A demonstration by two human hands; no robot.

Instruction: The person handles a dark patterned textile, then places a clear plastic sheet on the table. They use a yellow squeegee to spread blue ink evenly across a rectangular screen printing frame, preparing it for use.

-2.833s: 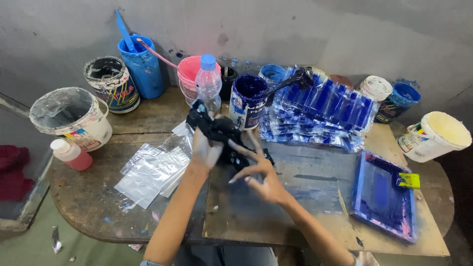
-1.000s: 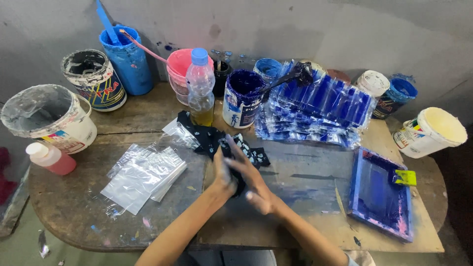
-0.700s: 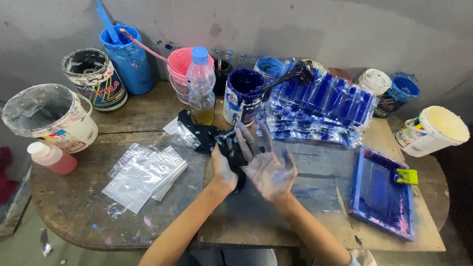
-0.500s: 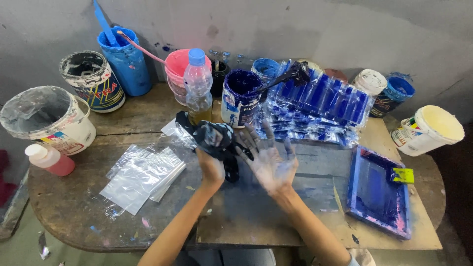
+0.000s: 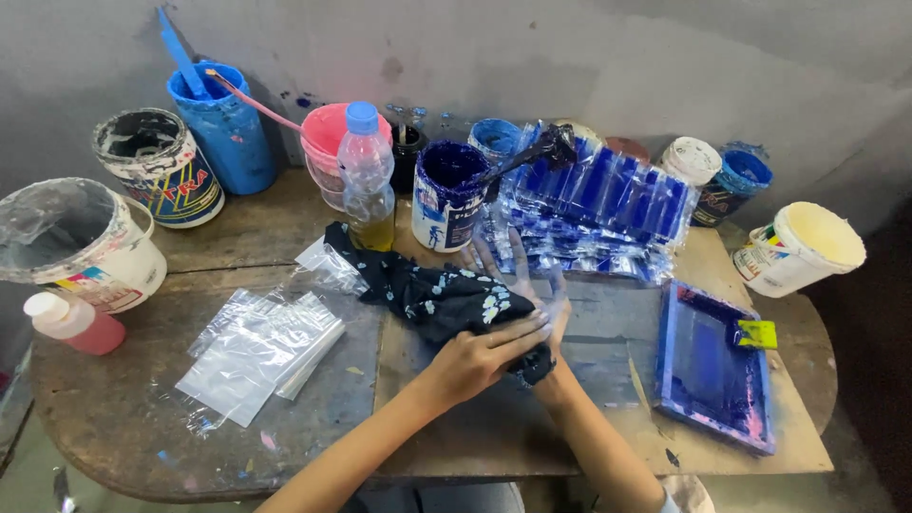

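Observation:
My left hand (image 5: 480, 356) is closed on a black cloth with pale spots (image 5: 437, 294) and presses it against the heel and wrist of my right hand (image 5: 524, 283). That right hand is held palm up over the wooden board (image 5: 494, 427), its fingers spread and stained blue. The rest of the cloth trails off to the left, towards a plastic bottle (image 5: 366, 180) holding yellowish liquid.
A blue ink can (image 5: 446, 195) with a stirring stick stands behind my hands, beside a pile of blue-printed bags (image 5: 598, 204). At the right lie a blue screen frame (image 5: 712, 366) and a white tub (image 5: 807, 249). Clear plastic bags (image 5: 256, 350), buckets (image 5: 81, 237) and a pink bottle (image 5: 71, 323) are at the left.
My left hand has rubbed the cloth down my right hand, from the fingers to the wrist. The right hand's fingers have stayed spread.

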